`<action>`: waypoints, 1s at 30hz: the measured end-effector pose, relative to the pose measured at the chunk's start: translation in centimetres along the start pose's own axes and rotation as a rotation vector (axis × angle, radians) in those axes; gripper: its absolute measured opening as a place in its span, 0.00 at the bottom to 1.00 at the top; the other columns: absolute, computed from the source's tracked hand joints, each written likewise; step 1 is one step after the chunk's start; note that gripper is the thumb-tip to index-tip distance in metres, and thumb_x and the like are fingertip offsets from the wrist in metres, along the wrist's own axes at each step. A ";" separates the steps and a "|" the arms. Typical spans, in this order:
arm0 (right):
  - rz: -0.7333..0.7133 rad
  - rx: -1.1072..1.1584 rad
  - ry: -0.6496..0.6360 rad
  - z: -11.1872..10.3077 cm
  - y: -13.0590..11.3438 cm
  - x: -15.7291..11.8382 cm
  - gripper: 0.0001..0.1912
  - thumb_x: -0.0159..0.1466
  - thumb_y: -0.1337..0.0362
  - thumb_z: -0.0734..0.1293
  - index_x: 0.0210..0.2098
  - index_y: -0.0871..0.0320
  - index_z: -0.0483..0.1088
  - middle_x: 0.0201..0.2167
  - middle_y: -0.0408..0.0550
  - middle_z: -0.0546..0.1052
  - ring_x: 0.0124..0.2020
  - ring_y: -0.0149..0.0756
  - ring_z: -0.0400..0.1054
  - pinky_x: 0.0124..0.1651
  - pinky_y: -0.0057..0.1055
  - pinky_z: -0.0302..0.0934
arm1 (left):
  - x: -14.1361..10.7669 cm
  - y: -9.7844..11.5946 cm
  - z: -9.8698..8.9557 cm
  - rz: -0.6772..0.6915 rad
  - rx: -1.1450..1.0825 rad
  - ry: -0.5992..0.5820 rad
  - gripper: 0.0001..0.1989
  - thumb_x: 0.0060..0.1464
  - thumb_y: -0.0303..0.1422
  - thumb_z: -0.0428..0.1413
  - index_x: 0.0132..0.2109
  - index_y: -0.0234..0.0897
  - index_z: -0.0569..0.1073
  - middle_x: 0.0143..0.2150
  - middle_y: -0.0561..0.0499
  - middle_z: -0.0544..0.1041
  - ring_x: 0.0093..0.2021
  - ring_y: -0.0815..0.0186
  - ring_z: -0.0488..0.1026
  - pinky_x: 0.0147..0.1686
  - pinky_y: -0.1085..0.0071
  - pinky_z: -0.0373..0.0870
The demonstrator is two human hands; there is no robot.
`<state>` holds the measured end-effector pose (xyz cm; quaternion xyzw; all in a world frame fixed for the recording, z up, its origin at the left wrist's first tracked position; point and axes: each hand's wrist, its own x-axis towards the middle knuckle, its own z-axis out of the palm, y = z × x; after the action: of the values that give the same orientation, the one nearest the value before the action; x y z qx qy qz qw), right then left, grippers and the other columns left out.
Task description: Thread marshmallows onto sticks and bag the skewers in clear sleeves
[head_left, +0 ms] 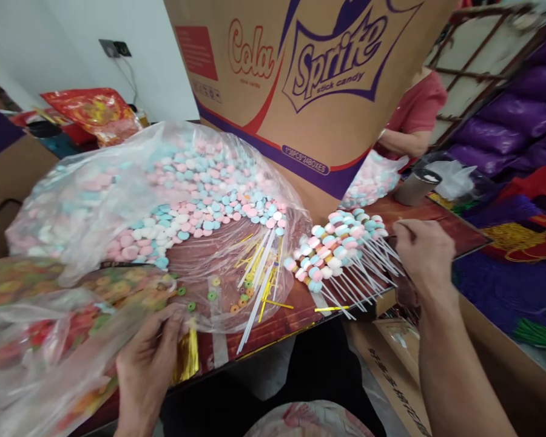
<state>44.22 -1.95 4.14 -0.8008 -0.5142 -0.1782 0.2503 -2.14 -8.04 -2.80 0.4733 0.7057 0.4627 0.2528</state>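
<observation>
My left hand is at the lower left, its fingers pinched together at the edge of a clear bag of ring-shaped candies; what it grips is too small to tell. Beside it hangs a bundle of gold ties. My right hand has its fingers curled at the right end of a pile of candy skewers on white sticks; whatever its fingers hold is hidden. A large open plastic bag spills pink, blue and white candies. Loose white sticks and gold ties lie on the bag's edge.
A big cardboard box stands behind the skewers. A person in a red shirt is partly hidden behind it. A grey cup stands at the right of the table. Purple bags are stacked at far right.
</observation>
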 end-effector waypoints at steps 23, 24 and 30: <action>-0.299 0.139 -0.757 5.1 -23.2 -10.4 0.18 0.67 0.75 0.54 0.55 0.65 0.63 0.41 0.62 0.76 0.41 0.48 0.75 0.41 0.37 0.65 | 5.9 3.2 4.4 0.435 0.175 -0.216 0.11 0.56 0.32 0.53 0.41 0.39 0.80 0.39 0.49 0.82 0.39 0.61 0.78 0.41 0.69 0.71; -0.278 0.189 -0.756 5.2 -22.9 -10.3 0.19 0.66 0.74 0.55 0.56 0.66 0.62 0.40 0.61 0.77 0.40 0.48 0.75 0.40 0.37 0.65 | 6.7 3.7 5.4 0.459 0.172 -0.237 0.11 0.56 0.31 0.53 0.40 0.39 0.81 0.39 0.49 0.83 0.39 0.61 0.78 0.40 0.69 0.71; -0.028 0.726 -0.557 5.2 -20.2 -11.1 0.22 0.64 0.68 0.58 0.57 0.65 0.61 0.31 0.52 0.76 0.35 0.45 0.72 0.40 0.39 0.65 | 11.3 8.5 13.7 0.642 0.249 -0.436 0.15 0.57 0.26 0.49 0.38 0.36 0.82 0.35 0.47 0.81 0.36 0.61 0.75 0.39 0.69 0.68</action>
<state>21.38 -0.06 -1.76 -0.6715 -0.6017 0.2326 0.3646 7.66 8.83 -0.41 0.7834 0.5028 0.3180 0.1800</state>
